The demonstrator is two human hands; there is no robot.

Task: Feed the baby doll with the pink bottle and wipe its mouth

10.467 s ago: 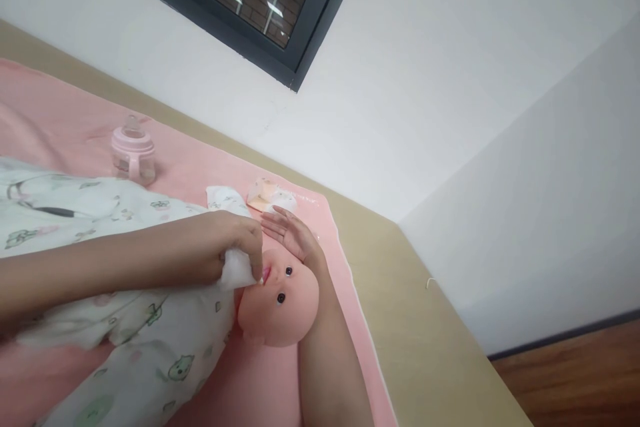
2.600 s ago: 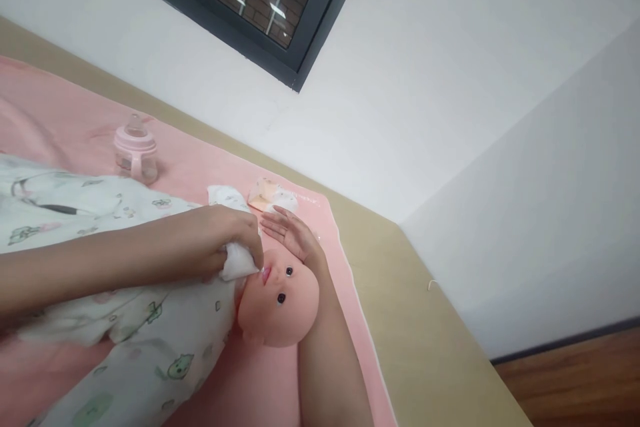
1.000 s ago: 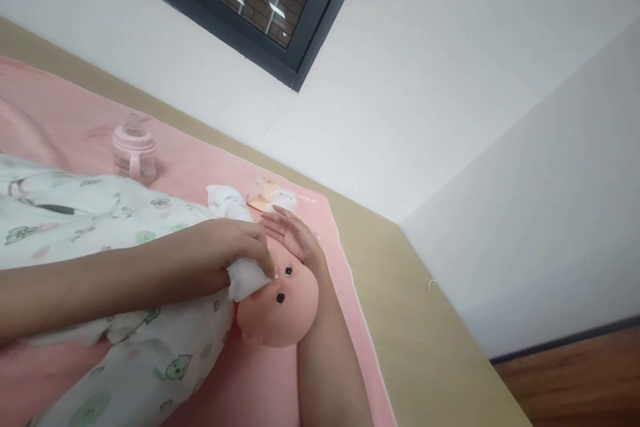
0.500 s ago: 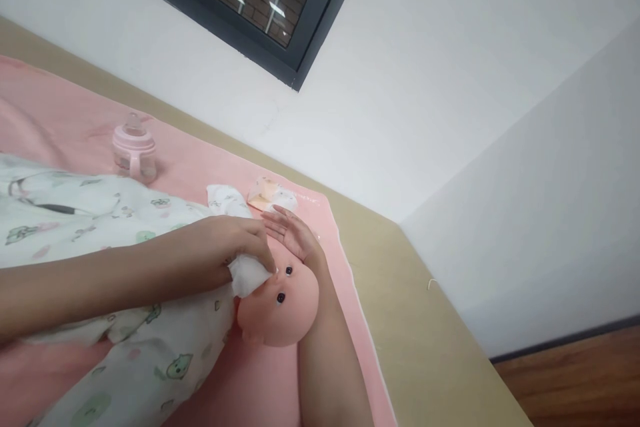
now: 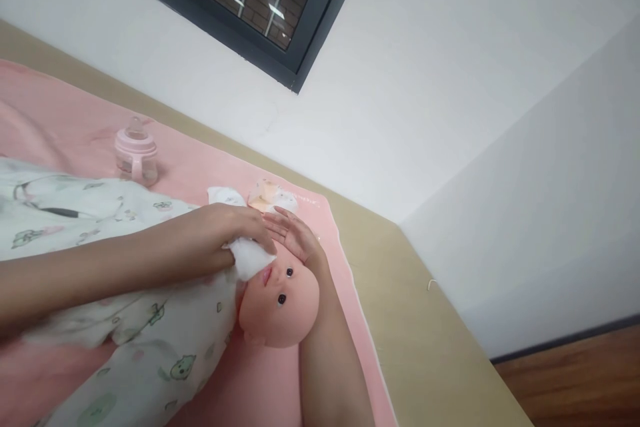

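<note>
A baby doll (image 5: pixel 283 303) in a white printed sleepsuit (image 5: pixel 150 340) lies on a pink blanket (image 5: pixel 60 120). Its bald head rests on my right wrist, face up. My left hand (image 5: pixel 235 233) pinches a white wipe (image 5: pixel 249 260) against the doll's far cheek, just beside its mouth. My right hand (image 5: pixel 295 237) lies open behind the doll's head, fingers stretched flat and pointing left, close to the left hand's fingertips.
A pink baby bottle (image 5: pixel 136 155) stands on the blanket at the back left. A small folded cloth or packet (image 5: pixel 273 197) lies near the blanket's far corner. The tan table (image 5: pixel 440 353) ends at the right, with wooden floor (image 5: pixel 580 380) beyond. White walls stand close behind.
My left hand has drawn the wipe up from the doll's nose and mouth to its far cheek, so the mouth shows again. My right hand and the doll's head have stayed put.
</note>
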